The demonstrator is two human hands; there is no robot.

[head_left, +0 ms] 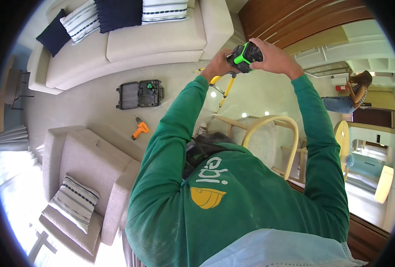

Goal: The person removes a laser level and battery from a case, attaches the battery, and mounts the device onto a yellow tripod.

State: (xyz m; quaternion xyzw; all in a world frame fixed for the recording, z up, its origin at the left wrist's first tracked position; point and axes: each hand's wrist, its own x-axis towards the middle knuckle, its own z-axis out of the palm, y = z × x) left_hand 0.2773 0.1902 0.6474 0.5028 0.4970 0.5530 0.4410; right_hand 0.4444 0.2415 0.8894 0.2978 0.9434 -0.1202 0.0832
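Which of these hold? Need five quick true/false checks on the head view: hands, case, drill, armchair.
1. The left hand and right hand are both on the black-and-green device. True.
2. The black case lies shut on the floor. False: it lies open.
3. The orange drill is inside the case. False: it lies on the floor, apart from the case.
4. A striped cushion rests on the armchair. True.
5. No other person is in view. False: another person is at the right of the picture.
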